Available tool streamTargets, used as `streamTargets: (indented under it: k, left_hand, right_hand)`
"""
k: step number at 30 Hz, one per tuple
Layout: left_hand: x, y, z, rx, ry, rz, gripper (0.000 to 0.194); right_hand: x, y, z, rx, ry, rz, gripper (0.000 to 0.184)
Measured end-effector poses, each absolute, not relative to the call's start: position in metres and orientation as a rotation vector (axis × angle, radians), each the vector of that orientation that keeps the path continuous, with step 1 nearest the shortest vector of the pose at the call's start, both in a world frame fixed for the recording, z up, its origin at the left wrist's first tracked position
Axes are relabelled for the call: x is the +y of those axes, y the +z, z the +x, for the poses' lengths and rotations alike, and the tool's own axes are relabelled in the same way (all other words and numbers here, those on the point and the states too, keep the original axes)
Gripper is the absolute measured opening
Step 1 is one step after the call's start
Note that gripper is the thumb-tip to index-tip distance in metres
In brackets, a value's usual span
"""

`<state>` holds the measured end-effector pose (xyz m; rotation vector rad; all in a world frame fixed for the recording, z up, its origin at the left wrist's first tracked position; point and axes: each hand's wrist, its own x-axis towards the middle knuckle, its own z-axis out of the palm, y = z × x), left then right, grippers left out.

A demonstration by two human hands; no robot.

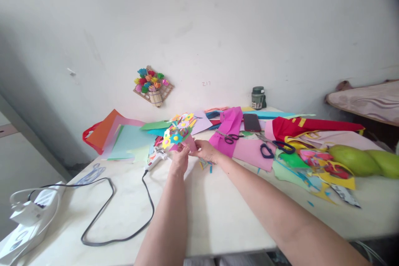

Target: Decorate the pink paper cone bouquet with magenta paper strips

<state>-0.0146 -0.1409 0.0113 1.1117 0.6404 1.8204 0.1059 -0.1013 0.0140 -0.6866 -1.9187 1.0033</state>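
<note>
A bouquet of paper flowers [176, 138] in blue, yellow, white and orange stands up from a pink paper holder [190, 144]. My left hand [181, 158] grips the holder's near left side, fingers closed on it. From the right, my right hand [204, 151] pinches the same pink paper between thumb and fingers. Some of the holder is hidden behind both hands. A white glue gun [156, 159] lies just left of my left hand, its black cord trailing over the table. Small scissors with dark handles [230, 138] rest on magenta paper [230, 120] beyond my right hand.
Coloured sheets [129, 141] lie at the back left. At left sits a power strip [28, 232] with a plug. Larger scissors [277, 147], paper scraps [311, 170], green fruit [355, 160], a phone [252, 123] and a dark green jar [257, 98] occupy the right and back.
</note>
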Motion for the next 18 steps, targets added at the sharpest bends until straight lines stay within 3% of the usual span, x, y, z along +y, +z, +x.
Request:
streamTargets:
  k: [4, 8, 18]
  left_hand:
    - [-0.1391, 0.0084, -0.0172, 0.637, 1.812, 1.089, 0.038]
    - [-0.1416, 0.0098, -0.0157, 0.588, 1.775, 1.127, 0.029]
    - [-0.1423, 0.0117, -0.0158, 0.706, 1.704, 1.122, 0.034]
  right_hand:
    - [-0.0979, 0.0106, 0.1046, -1.945, 0.908, -0.715, 0.022]
    - [-0.0992, 0.0113, 0.1051, -1.936, 0.895, -0.701, 0.023]
    - [-0.1052, 0.0131, 0.1039, -1.872, 1.150, -0.552, 0.028]
